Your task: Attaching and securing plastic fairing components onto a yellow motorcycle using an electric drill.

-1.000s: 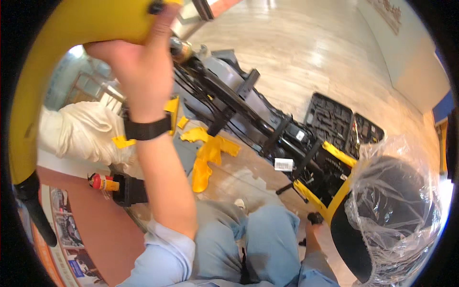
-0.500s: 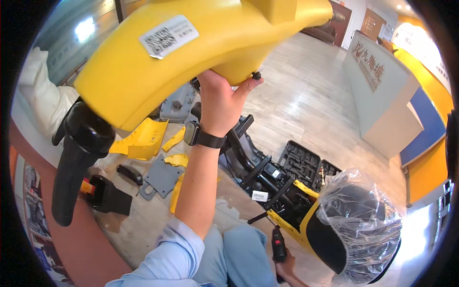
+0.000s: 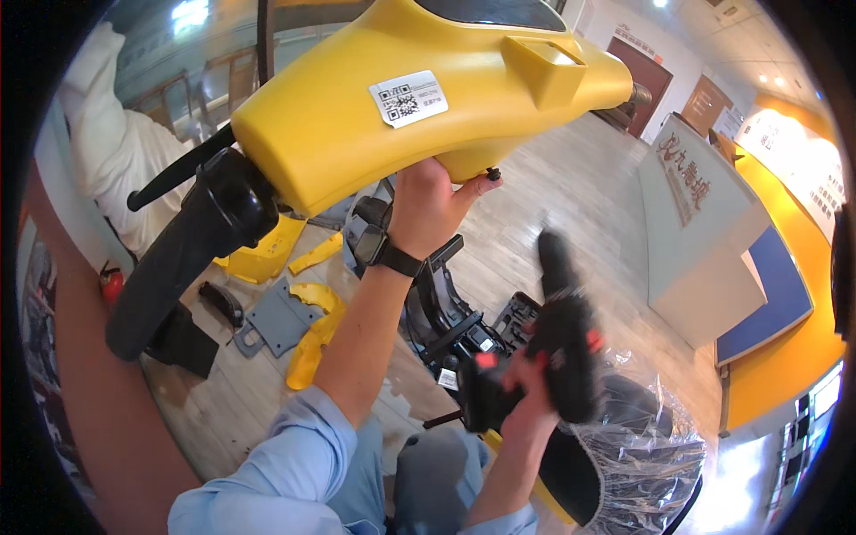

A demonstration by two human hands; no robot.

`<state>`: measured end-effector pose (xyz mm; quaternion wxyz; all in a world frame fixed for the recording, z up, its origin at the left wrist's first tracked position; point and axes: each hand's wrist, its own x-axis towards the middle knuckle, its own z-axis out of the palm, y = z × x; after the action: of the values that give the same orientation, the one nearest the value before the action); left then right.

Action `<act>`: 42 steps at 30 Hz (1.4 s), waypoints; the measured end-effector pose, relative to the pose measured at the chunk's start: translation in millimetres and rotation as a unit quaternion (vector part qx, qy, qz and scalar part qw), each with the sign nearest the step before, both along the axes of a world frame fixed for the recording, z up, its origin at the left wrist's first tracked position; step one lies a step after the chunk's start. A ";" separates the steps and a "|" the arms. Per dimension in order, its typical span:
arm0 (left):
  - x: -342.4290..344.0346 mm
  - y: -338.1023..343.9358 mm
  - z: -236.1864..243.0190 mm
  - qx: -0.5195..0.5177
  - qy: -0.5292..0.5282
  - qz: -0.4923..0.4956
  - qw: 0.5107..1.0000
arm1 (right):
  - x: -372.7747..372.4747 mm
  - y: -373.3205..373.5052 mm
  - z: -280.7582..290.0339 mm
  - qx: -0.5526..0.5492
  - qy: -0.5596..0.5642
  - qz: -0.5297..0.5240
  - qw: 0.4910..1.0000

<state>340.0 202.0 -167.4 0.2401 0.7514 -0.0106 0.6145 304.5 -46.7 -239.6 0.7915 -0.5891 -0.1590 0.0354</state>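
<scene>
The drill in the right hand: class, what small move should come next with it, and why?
Probably raise the drill toward the small black fitting beneath the yellow handlebar cover: the right hand grips the drill with its nose pointing up, apart from the cover, while the left hand is at the cover's underside, thumb by that fitting.

I see a handlebar cover (image 3: 330, 120) in solid bright yellow, its white label (image 3: 408, 98) patterned with a black checkered square code. The rubber handle (image 3: 165, 276) and brake lever (image 3: 178, 168) are black. The cordless drill (image 3: 572, 361) is black with red accents. I note light blue sleeves (image 3: 259, 481), blue trousers (image 3: 437, 473) and a black watch strap (image 3: 399, 260). Loose body panels (image 3: 316, 339) are yellow, a flat plate (image 3: 278, 316) grey, the seat (image 3: 575, 473) black under clear plastic, the floorboards (image 3: 571, 196) pale wood-grain, the fire extinguisher (image 3: 111, 283) red.
</scene>
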 end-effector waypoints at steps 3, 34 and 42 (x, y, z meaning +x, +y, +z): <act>0.7 -0.1 -2.7 0.003 -0.004 0.024 1.000 | 40.0 18.1 50.8 0.110 -0.032 0.041 0.993; 6.9 10.3 -6.6 0.058 -0.027 0.047 0.997 | 50.1 6.2 35.8 -0.014 0.045 0.214 0.976; 8.2 10.3 -5.9 0.072 -0.042 0.073 0.994 | 52.9 11.2 36.3 0.009 0.058 0.213 0.975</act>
<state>348.2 212.3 -173.3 0.1390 0.7393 -0.0095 0.6588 357.4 -35.5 -203.3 0.7792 -0.5313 -0.2345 0.2358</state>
